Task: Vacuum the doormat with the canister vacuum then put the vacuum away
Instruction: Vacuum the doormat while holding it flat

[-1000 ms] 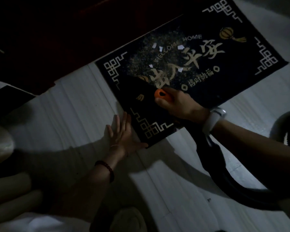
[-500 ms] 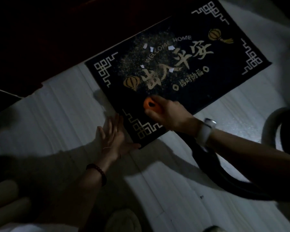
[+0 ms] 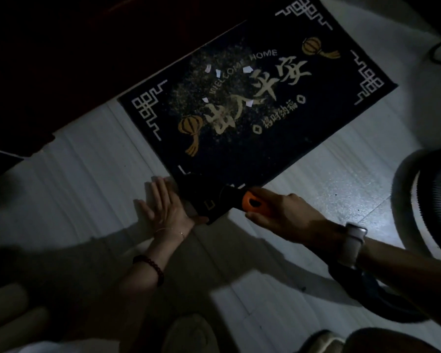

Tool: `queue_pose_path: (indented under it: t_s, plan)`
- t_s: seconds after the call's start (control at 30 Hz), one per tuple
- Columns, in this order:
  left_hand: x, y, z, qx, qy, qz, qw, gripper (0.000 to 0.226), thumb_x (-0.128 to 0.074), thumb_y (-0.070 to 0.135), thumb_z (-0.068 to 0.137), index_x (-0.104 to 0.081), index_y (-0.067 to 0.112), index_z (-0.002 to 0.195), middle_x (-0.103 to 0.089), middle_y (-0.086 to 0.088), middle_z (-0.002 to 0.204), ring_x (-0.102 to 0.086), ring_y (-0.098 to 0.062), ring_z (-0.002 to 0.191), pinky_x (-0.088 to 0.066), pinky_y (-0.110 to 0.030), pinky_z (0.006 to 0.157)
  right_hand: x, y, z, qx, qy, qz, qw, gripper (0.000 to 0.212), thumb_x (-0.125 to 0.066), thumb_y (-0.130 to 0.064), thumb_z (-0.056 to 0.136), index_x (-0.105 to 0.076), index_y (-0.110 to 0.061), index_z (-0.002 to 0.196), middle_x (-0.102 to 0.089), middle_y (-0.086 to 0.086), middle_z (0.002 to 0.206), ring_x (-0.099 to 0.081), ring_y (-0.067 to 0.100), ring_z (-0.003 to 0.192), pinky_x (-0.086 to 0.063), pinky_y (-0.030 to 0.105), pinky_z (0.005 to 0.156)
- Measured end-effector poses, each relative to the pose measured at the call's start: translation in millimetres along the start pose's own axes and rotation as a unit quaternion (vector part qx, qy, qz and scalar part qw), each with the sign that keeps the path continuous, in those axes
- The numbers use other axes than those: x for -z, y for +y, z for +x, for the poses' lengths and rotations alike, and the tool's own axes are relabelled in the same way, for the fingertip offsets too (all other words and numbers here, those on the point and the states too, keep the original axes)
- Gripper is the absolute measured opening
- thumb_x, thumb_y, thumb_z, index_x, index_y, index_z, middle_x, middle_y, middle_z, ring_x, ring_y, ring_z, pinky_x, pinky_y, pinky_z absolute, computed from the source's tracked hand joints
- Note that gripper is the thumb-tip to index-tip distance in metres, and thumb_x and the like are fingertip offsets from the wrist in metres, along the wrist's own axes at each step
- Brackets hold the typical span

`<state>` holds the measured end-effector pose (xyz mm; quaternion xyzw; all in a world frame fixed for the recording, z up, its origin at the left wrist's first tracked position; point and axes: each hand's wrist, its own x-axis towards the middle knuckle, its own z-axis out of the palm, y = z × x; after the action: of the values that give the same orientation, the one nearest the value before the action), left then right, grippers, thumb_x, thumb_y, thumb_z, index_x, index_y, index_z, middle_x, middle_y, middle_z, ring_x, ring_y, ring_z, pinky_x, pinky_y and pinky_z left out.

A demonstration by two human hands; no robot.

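- We're pinning the doormat (image 3: 252,103) corner with flat left hand (image 3: 167,208) fingers (image 3: 158,189); it's maybe lifting into the suction.
- We're gripping the orange nozzle (image 3: 253,205) in our right hand (image 3: 283,215), risking scattering paper scraps (image 3: 247,70).

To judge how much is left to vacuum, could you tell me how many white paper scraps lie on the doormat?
5: three by the WELCOME lettering, two lower. The dim light may hide more.

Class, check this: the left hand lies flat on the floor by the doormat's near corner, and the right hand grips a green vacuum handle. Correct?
One error. The vacuum handle is orange, not green, as the head view shows. The left hand does lie flat by the doormat, and the right hand grips the handle.
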<state>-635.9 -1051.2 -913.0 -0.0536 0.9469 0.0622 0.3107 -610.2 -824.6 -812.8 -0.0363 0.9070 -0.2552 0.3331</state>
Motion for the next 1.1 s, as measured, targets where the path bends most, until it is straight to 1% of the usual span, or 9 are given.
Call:
queue_pose_path:
  t_s: [0.13,0.2,0.27,0.33,0.5,0.7,0.87,1.0,1.1]
  plan:
    - [0,-4,1,-0.024,-0.008,-0.008,1.000,0.160,-0.003,0.100,0.016,0.021,0.005,0.142,0.024,-0.013,0.152,0.025,-0.027,0.139,0.017,-0.058,0.105,4,-15,42,0.022,0.092,0.025,0.995,0.060,-0.046,-0.049,0.090,-0.027,-0.027,0.142,-0.061,0.011,0.118,-0.060,0.031,0.097,-0.047,0.035,0.078]
    - [-2,-4,0,-0.026,-0.008,-0.007,1.000,0.153,-0.016,0.101,0.028,0.021,0.006,0.142,0.025,-0.012,0.152,0.025,-0.026,0.139,0.016,-0.060,0.105,-3,-15,45,0.022,0.085,0.019,0.996,0.060,-0.046,-0.049,0.090,-0.026,-0.027,0.142,-0.062,0.012,0.114,-0.060,0.033,0.093,-0.047,0.038,0.076]
    - [0,-2,-2,-0.027,-0.007,-0.003,1.000,0.134,-0.052,0.082,0.057,0.023,0.009,0.142,0.025,-0.008,0.152,0.026,-0.024,0.139,0.010,-0.063,0.109,-16,-2,23,0.019,0.064,0.013,0.998,0.059,-0.045,-0.050,0.090,-0.025,-0.029,0.141,-0.064,0.011,0.108,-0.061,0.030,0.083,-0.048,0.037,0.073]
    - [1,-2,-1,-0.055,0.008,-0.002,0.998,0.128,-0.065,0.066,0.065,0.024,0.014,0.142,0.026,-0.002,0.153,0.027,-0.023,0.139,0.011,-0.062,0.109,-24,20,-8,0.011,0.037,0.004,0.999,0.059,-0.044,-0.052,0.089,-0.024,-0.034,0.141,-0.066,0.006,0.099,-0.057,0.020,0.068,-0.048,0.031,0.065]
    - [9,-4,4,-0.108,-0.039,0.050,0.992,0.122,-0.061,0.067,0.068,0.020,0.015,0.144,0.028,-0.001,0.152,0.026,-0.022,0.139,0.009,-0.060,0.110,-13,55,-58,-0.004,-0.004,0.000,1.000,0.060,-0.046,-0.053,0.087,-0.024,-0.037,0.140,-0.059,-0.009,0.084,-0.048,0.002,0.051,-0.037,0.014,0.054]
    - [21,-12,4,-0.112,-0.064,0.024,0.991,0.104,-0.058,0.057,0.080,0.015,0.021,0.145,0.026,0.006,0.152,0.025,-0.020,0.140,0.011,-0.054,0.111,-18,39,-30,0.029,0.046,-0.045,0.997,0.061,-0.042,-0.055,0.088,-0.021,-0.036,0.142,-0.066,0.003,0.102,-0.060,0.022,0.078,-0.040,0.026,0.066]
    - [19,0,3,-0.077,-0.028,0.037,0.996,0.079,-0.034,0.056,0.091,0.005,0.018,0.148,0.020,0.005,0.154,0.021,-0.019,0.141,0.009,-0.054,0.113,-4,84,-54,-0.040,0.103,0.003,0.994,0.060,-0.046,-0.052,0.086,-0.029,-0.033,0.141,-0.062,0.002,0.078,-0.054,0.010,0.057,-0.042,0.024,0.061]
    - [13,15,3,-0.044,-0.027,0.047,0.998,0.105,-0.045,0.070,0.078,0.009,0.012,0.147,0.021,0.000,0.154,0.021,-0.018,0.141,0.007,-0.054,0.114,29,125,-60,-0.189,0.220,0.071,0.954,0.058,-0.052,-0.047,0.087,-0.031,-0.034,0.139,-0.065,0.016,0.102,-0.059,0.027,0.068,-0.050,0.034,0.071]
    - [10,18,5,-0.037,-0.016,0.051,0.998,0.112,-0.054,0.069,0.074,0.009,0.010,0.146,0.021,-0.002,0.154,0.020,-0.019,0.141,0.004,-0.055,0.114,13,103,-61,-0.169,0.228,0.043,0.958,0.059,-0.050,-0.045,0.089,-0.028,-0.031,0.142,-0.063,0.016,0.093,-0.058,0.029,0.076,-0.040,0.028,0.068]
